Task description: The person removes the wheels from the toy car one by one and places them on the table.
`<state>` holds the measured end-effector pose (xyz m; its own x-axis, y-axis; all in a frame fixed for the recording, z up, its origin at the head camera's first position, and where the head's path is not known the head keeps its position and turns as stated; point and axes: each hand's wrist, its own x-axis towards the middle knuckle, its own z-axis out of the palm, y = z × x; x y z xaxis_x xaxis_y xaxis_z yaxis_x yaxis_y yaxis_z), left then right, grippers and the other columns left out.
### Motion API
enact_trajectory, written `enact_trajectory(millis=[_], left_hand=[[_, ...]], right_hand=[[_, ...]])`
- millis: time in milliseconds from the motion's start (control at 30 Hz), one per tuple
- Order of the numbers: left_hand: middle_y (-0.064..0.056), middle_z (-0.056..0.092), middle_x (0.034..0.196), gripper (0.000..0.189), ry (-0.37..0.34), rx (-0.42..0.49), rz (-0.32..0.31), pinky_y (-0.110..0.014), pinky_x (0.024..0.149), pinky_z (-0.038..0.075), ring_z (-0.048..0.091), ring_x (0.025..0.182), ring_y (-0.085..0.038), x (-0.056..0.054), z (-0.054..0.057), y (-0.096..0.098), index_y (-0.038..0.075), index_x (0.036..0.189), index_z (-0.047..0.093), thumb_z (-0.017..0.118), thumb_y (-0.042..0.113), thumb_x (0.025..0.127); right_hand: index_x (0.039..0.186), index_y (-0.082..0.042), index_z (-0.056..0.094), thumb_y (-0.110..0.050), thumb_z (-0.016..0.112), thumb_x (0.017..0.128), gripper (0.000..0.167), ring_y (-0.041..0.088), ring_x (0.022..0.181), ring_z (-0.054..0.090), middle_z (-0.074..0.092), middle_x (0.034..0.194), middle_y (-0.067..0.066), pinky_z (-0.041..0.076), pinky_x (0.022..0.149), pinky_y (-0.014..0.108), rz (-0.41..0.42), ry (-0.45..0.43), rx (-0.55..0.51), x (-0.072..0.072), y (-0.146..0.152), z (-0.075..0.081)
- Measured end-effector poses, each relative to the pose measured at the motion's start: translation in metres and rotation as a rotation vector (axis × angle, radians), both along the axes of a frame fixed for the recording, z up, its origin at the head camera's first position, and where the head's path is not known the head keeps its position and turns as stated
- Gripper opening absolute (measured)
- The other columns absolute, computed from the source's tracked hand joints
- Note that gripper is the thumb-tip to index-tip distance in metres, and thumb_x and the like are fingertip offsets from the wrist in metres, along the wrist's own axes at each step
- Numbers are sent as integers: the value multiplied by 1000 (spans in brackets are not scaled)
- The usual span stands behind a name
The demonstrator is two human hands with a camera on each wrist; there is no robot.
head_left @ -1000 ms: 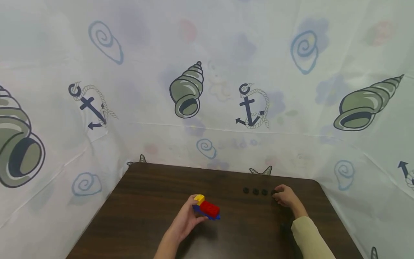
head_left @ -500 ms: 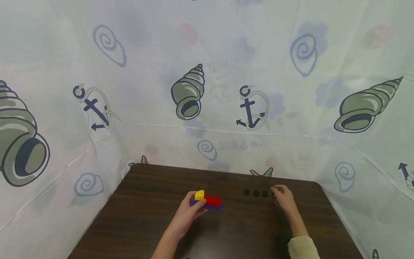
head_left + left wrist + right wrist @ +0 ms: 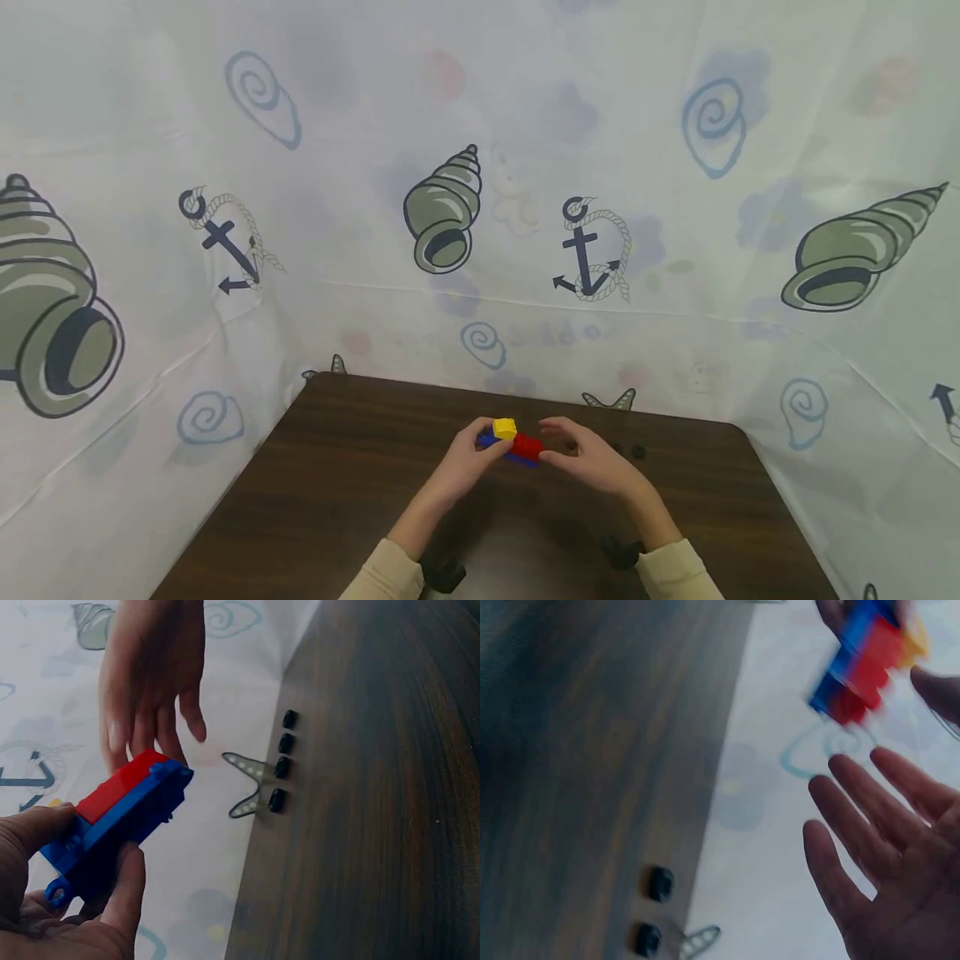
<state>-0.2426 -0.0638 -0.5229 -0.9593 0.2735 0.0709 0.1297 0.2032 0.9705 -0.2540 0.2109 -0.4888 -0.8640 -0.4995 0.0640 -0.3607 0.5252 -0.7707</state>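
My left hand (image 3: 463, 462) pinches a toy block vehicle (image 3: 527, 447) above the table, thumb on one side and fingers on the other. The vehicle has a blue base (image 3: 112, 832), a red studded brick (image 3: 124, 784) on top and a yellow brick (image 3: 505, 429) at the end nearer my left hand. A small blue loop sticks out at one end in the left wrist view. My right hand (image 3: 596, 461) hovers beside the red end with fingers spread. In the right wrist view its palm (image 3: 907, 855) holds nothing, and the vehicle is blurred.
Several small black wheels (image 3: 283, 766) stand in a row near the far edge of the dark wooden table (image 3: 360, 467). My right hand partly covers them in the head view. A white cloth (image 3: 337, 250) printed with shells and anchors hangs behind and at both sides.
My right hand has left the wheel at the right end of the row and come left to the vehicle. My left hand has carried the vehicle rightward and farther from me, turning it.
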Motion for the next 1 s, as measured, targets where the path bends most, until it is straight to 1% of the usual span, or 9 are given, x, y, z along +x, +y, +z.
enact_trajectory(millis=[133,233,300,467,567,667,800,900,1000], left_hand=[[-11,66,135,57,-13,20,7,-52,108,57,67,117,-25,-12,-1,6,12,144,58,71,50,103],[-13,66,135,58,-31,40,10,-52,108,57,68,116,-26,-21,-3,6,10,144,57,70,49,103],[-14,67,135,58,-24,21,3,-52,109,56,68,116,-27,-27,-6,3,9,144,58,70,48,104],[-12,67,128,51,92,-215,-6,-54,105,57,65,109,-25,-48,-11,-6,7,137,64,71,45,104],[-10,64,119,44,149,-349,17,-50,99,58,60,101,-22,-62,-17,-7,6,130,68,74,40,102],[-11,64,114,39,182,-443,57,-48,95,59,59,97,-23,-73,-23,-4,5,127,70,77,33,101],[-13,69,118,38,173,-538,108,-52,97,59,64,100,-25,-82,-32,3,7,129,68,78,30,100],[-13,72,122,35,128,-556,127,-54,99,58,67,101,-27,-88,-39,8,9,128,66,77,28,101],[-13,74,122,33,97,-590,148,-56,95,59,67,97,-28,-90,-46,12,11,126,66,78,28,100]], right_hand=[[146,-15,60,-40,63,109,45,37,134,63,67,145,10,52,110,63,-46,9,20,-6,-11,-6],[139,-18,64,-41,64,109,38,33,129,67,71,138,5,55,107,60,-54,20,26,-13,-15,-8],[137,-19,66,-40,66,108,36,31,126,68,72,136,4,56,107,59,-47,20,32,-20,-15,-10],[134,-17,67,-35,70,106,34,32,125,70,73,135,6,57,105,58,-42,27,80,-42,-15,-17],[133,-16,69,-31,72,105,32,32,127,70,73,135,6,57,106,57,-57,30,128,-58,-18,-24],[133,-14,69,-26,73,105,31,31,126,70,73,133,7,57,106,55,-64,36,168,-74,-23,-32],[133,-10,69,-19,73,104,31,32,124,70,74,132,10,56,107,55,-84,52,219,-90,-31,-43],[134,-8,69,-16,73,104,32,33,125,70,73,133,12,55,109,55,-110,51,250,-99,-33,-50],[133,-6,69,-13,73,103,32,34,125,69,73,134,13,54,109,56,-127,41,258,-106,-35,-58]])
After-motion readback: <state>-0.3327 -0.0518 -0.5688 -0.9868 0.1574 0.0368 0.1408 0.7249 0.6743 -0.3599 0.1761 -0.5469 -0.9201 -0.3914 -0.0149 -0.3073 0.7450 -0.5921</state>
